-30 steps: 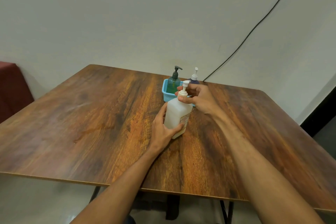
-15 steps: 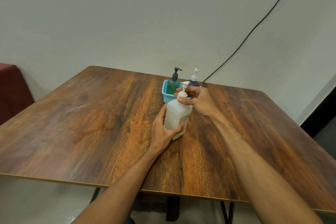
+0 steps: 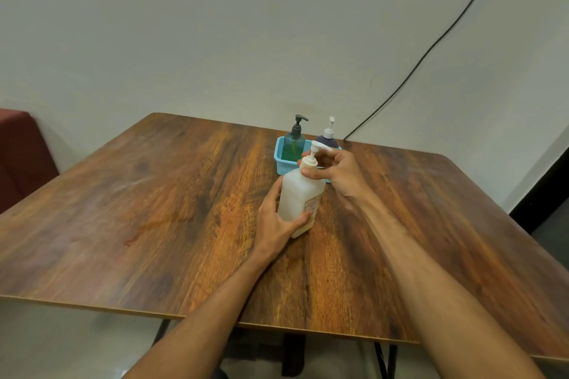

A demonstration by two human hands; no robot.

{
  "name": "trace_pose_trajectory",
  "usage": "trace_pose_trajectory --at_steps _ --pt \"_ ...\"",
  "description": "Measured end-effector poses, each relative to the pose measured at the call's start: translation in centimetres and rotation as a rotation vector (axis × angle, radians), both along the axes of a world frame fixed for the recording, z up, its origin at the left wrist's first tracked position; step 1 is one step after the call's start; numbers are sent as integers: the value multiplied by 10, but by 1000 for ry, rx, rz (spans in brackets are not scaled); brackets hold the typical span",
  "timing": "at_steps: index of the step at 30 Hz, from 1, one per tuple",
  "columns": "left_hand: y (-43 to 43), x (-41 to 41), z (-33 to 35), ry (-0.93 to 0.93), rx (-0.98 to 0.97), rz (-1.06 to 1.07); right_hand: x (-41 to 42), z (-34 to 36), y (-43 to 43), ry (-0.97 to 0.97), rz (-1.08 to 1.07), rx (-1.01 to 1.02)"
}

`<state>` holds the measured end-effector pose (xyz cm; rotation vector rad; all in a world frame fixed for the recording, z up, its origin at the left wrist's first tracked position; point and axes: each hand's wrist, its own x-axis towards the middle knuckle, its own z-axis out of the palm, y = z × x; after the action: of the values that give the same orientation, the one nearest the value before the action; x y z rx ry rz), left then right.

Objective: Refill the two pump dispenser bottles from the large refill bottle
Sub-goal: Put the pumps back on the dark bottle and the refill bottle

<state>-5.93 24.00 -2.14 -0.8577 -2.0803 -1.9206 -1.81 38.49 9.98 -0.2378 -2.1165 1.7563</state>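
Step in hand: judging by the grip, unscrewing the pump top of the large white opaque plastic refill bottle, so it can pour.
Doing it well: brace the body hard against the brown wood-grain tabletop. Twist only at the white screw collar, not the nozzle. Lift the top straight up so the dip tube clears without dripping.
Left hand: wrapped round the lower body of the refill bottle, thumb on the near face, fingers hidden behind; the forearm reaches in from the near edge.
Refill bottle: stands on the tabletop near its middle, just in front of the basket.
Dispensers: a green clear pump bottle with a dark pump and a dark purple pump bottle with a white pump stand in a light blue plastic basket at the far edge, pumps on, unfilled.
Right hand: thumb and curled fingers pinch the screw collar, wrist above the tabletop, forearm coming from the near right.
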Motion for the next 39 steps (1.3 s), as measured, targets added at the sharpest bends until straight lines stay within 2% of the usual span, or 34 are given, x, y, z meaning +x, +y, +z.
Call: trace_pose_trajectory --at_steps 3,10,15,20,33,39 --pt "0 1 -1 -11 -13 3 -8 -4 -3 22 -71 66" --pt "0 0 1 -17 -21 -4 -1 7 6 -19 67 118" --pt "0 1 0 -15 -14 -8 -8 4 -6 65 -106 249" --pt "0 0 0 -22 -23 3 -13 3 -5 140 -156 234" --pt "1 -1 -2 -10 -22 10 -9 2 -5 51 -126 280" --pt "2 -2 -2 -11 -43 15 -1 11 7 -52 34 328"
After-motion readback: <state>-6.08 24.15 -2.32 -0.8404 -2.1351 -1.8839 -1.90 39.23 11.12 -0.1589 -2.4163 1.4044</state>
